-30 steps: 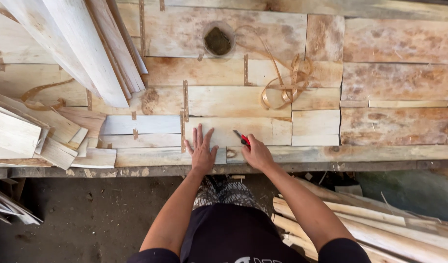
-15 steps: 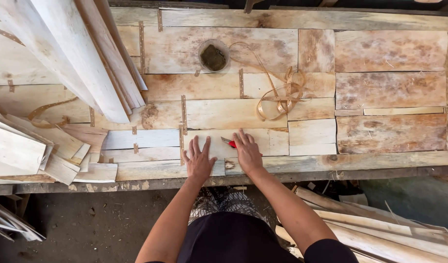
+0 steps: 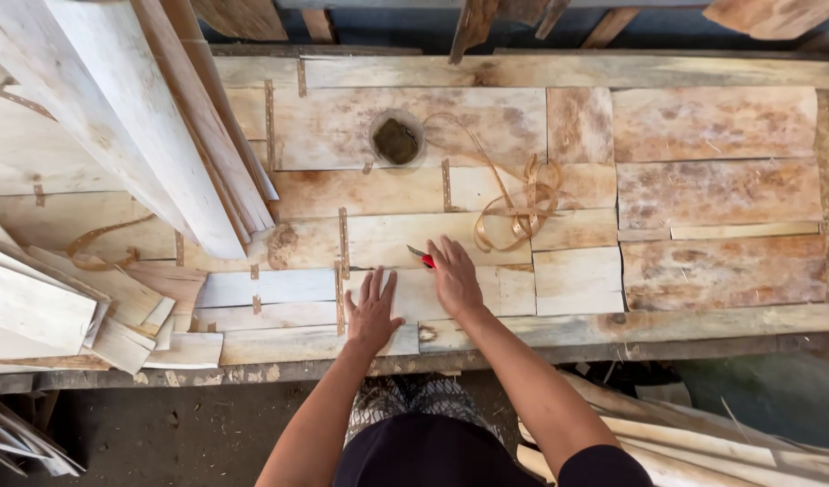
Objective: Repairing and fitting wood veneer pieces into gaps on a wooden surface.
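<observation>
My left hand (image 3: 373, 312) lies flat with fingers spread on a pale strip of wood veneer (image 3: 279, 287) near the front edge of the bench. My right hand (image 3: 453, 278) grips a small red-handled knife (image 3: 422, 257); its blade points up and to the left over the veneer pieces (image 3: 405, 236). Both hands rest on a patchwork of thin veneer sheets joined with brown tape strips (image 3: 342, 261).
Long pale boards (image 3: 135, 117) lean across the upper left. Loose veneer offcuts (image 3: 90, 316) pile at the left edge. A coil of brown tape (image 3: 518, 203) lies above my right hand. A round hole (image 3: 396, 140) shows in one sheet. More boards (image 3: 703, 433) lie below right.
Both hands have slid away from me across the veneer, the right one carrying the red knife up and slightly left. The view has shifted a little.
</observation>
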